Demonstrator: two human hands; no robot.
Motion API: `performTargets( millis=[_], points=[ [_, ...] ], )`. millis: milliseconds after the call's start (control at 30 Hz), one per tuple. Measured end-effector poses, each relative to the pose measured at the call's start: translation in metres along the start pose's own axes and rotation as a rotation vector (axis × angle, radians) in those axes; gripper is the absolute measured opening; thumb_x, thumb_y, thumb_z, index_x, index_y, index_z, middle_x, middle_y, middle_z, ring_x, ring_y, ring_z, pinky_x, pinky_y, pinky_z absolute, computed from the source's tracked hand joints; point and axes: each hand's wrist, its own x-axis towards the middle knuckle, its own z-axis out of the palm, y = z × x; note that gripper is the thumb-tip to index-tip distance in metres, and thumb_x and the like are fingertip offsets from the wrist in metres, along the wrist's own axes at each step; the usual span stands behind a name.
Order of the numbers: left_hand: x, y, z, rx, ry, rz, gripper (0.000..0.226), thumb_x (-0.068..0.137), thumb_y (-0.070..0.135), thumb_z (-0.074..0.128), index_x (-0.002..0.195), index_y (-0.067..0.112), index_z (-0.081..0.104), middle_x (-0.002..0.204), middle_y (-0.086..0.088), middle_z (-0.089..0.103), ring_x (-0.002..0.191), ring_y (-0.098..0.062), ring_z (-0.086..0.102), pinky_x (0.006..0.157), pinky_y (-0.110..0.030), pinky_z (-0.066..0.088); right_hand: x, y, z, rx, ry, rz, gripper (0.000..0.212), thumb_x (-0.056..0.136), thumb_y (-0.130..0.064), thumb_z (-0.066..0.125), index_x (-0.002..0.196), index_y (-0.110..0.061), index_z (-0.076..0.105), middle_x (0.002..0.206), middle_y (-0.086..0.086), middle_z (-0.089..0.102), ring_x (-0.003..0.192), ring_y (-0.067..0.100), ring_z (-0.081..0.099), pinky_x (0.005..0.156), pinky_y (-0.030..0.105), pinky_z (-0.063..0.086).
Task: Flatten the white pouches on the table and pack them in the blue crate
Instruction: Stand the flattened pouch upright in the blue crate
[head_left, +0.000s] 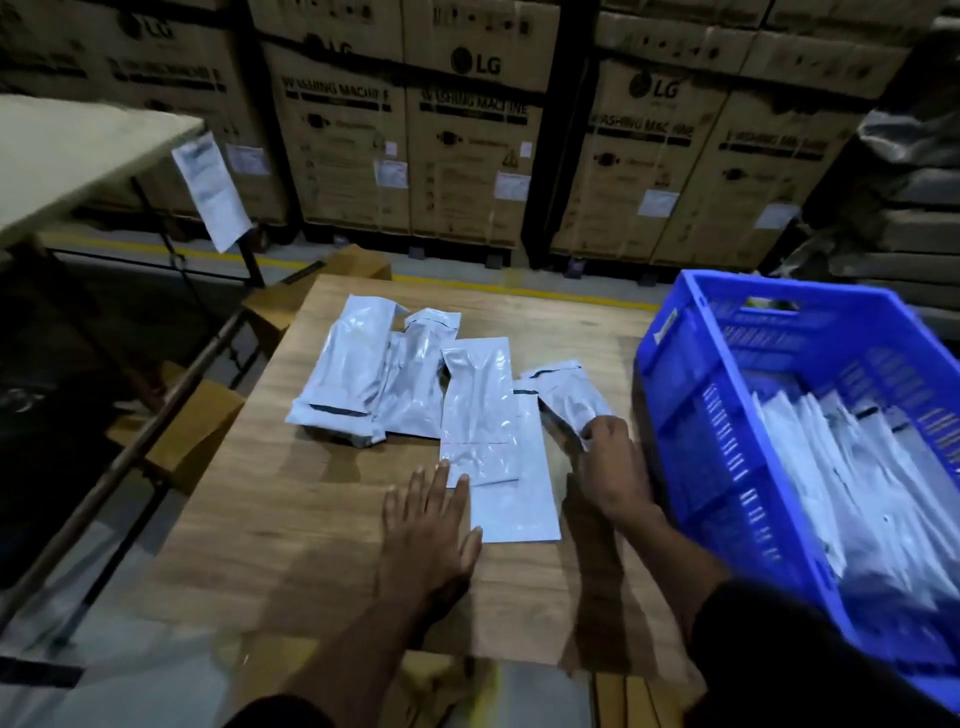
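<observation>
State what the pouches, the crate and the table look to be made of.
Pouches: glossy plastic film or foil laminate, judging by sheen and creases. Crate: blue moulded plastic with slotted vent walls. Table: wood-grain top, matte; solid wood or laminate cannot be told.

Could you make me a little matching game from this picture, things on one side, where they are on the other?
Things:
1. left hand
2. right hand
3. blue crate
4. cardboard boxes

Places or states:
A. stacked behind the table
B. flat, fingers straight, on a pouch's edge
C. at the table's right, pouches inside
D. pinching a pouch's end

Pairs: 1-B, 2-D, 3-C, 4-A
</observation>
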Motion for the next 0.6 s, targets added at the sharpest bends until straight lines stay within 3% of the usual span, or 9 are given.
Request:
performTargets(
  millis=[133, 267, 433, 500, 600],
  points=[
    [0.001, -0.003, -0.001, 0.005, -0.021, -0.009, 0.074, 0.094, 0.06, 0.037, 0.159, 0.026, 0.03, 0.17, -0.004, 0.015, 0.153, -0.035, 0.02, 0.118, -0.061, 0.016, -0.05, -0.007, -0.015, 0.178, 0.171, -0.074, 0.026, 0.079, 0.003, 0.059, 0.101, -0.01, 0.055, 0.106, 0.015, 0.056, 0.096, 0.038, 0.056, 0.081, 0.046, 0.048],
    [-0.005, 0.001, -0.004, 0.018, -0.071, -0.032, 0.071, 0.092, 0.058, 0.034, 0.153, 0.021, 0.043, 0.165, -0.011, 0.028, 0.146, -0.041, 0.032, 0.113, -0.064, 0.028, -0.094, -0.018, -0.026, 0.278, 0.321, -0.122, 0.036, 0.078, 0.0, 0.05, 0.112, -0.01, 0.054, 0.119, 0.015, 0.059, 0.108, 0.036, 0.058, 0.092, 0.043, 0.046],
    [-0.012, 0.006, -0.012, -0.003, -0.047, -0.084, 0.067, 0.09, 0.058, 0.034, 0.149, 0.026, 0.046, 0.16, -0.011, 0.038, 0.14, -0.045, 0.04, 0.107, -0.066, 0.034, -0.109, -0.022, -0.044, 0.411, 0.484, -0.146, 0.042, 0.081, -0.009, 0.041, 0.122, -0.011, 0.05, 0.123, 0.011, 0.058, 0.114, 0.031, 0.058, 0.097, 0.045, 0.049],
    [-0.012, 0.006, -0.013, 0.007, -0.051, -0.073, 0.067, 0.091, 0.056, 0.034, 0.147, 0.024, 0.05, 0.157, -0.011, 0.043, 0.137, -0.046, 0.044, 0.104, -0.067, 0.037, -0.112, -0.029, -0.053, 0.45, 0.488, -0.222, 0.044, 0.081, -0.004, 0.044, 0.123, -0.016, 0.047, 0.124, 0.011, 0.058, 0.117, 0.029, 0.057, 0.1, 0.04, 0.047],
    [-0.015, 0.01, -0.024, -0.029, -0.002, -0.116, 0.06, 0.094, 0.042, 0.035, 0.141, 0.011, 0.056, 0.146, -0.017, 0.053, 0.129, -0.047, 0.052, 0.097, -0.065, 0.047, -0.116, -0.034, -0.053, 0.442, 0.357, -0.383, 0.054, 0.078, 0.008, 0.048, 0.125, -0.018, 0.045, 0.127, 0.012, 0.055, 0.121, 0.024, 0.052, 0.104, 0.027, 0.04]
  ],
)
